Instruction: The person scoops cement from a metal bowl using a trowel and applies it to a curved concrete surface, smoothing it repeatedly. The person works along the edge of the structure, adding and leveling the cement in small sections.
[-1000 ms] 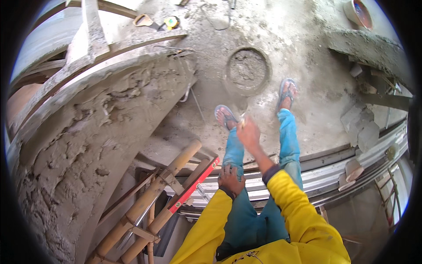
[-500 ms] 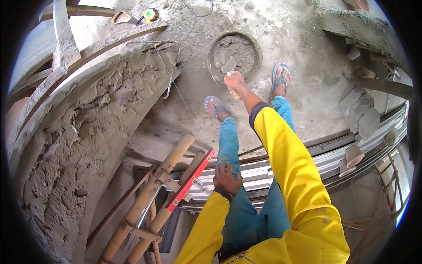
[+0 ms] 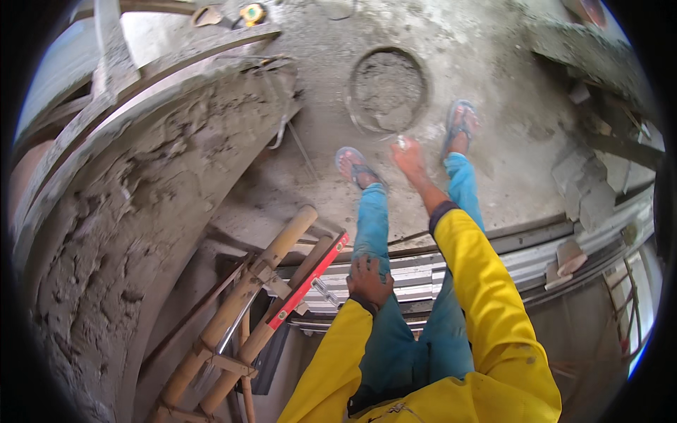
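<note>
A round container [image 3: 426, 92] of wet grey mortar [image 3: 388, 88] stands on the floor in front of my feet. My right hand [image 3: 409, 159] is closed on a trowel [image 3: 402, 143] just on the near side of the container's rim. Only a pale bit of the trowel shows at my fingers; its blade is hard to make out in the blur. My left hand [image 3: 369, 282] rests on my left knee with its fingers spread, holding nothing.
At left slants a large surface coated in rough mortar [image 3: 134, 204], with curved boards [image 3: 176, 67] along it. A bamboo ladder [image 3: 247, 289] and red spirit level [image 3: 310, 278] lie beside my left leg. A handsaw [image 3: 207, 15] and tape measure [image 3: 252, 14] lie far left.
My right hand has drawn the trowel back from the mortar, toward me and to the right, past the container's near rim. My left hand stays on my knee. The view has shifted slightly.
</note>
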A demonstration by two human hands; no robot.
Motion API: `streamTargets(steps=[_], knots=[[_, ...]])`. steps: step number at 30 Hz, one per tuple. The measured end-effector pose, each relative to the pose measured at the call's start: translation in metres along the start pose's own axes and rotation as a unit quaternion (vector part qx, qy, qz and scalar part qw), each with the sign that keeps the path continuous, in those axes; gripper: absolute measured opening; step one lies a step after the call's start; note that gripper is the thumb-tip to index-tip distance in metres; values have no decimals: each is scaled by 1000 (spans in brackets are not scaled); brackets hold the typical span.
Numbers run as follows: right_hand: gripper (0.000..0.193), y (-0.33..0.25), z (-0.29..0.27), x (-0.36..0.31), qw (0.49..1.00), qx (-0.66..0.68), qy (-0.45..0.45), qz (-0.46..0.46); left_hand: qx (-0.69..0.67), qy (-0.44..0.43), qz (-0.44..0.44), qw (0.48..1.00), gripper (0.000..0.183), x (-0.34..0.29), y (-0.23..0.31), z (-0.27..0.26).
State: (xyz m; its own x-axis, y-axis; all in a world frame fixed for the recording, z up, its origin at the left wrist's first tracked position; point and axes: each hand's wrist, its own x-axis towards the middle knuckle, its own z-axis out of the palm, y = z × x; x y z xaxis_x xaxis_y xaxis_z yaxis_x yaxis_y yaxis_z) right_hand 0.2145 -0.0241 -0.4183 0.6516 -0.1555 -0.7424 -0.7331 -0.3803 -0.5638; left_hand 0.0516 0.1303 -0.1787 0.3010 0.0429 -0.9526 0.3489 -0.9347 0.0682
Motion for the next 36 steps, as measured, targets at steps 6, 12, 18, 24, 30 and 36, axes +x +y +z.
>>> streamTargets(steps=[6, 12, 18, 24, 30, 36], knots=[[24, -24, -7, -15, 988, 58, 135, -56, 49, 50, 12, 997, 56, 3, -1, -1], [30, -109, 20, -41, 940, 162, 284, -98, 46, 50, 2, 998, 56, 1, -5, 8], [29, -146, 119, -75, 994, 75, 61, -58, 107, -95, 9, 990, 69, 11, -13, 0], [35, -163, 98, -187, 983, 138, -68, -98, 40, -89, 25, 995, 73, 20, -28, 22], [39, -131, 96, -122, 992, 80, 10, -97, 60, -91, -34, 993, 77, 12, -9, 1], [42, -196, 120, -84, 987, 120, -96, 41, -4, -100, 7, 995, 75, 10, -4, -16]])
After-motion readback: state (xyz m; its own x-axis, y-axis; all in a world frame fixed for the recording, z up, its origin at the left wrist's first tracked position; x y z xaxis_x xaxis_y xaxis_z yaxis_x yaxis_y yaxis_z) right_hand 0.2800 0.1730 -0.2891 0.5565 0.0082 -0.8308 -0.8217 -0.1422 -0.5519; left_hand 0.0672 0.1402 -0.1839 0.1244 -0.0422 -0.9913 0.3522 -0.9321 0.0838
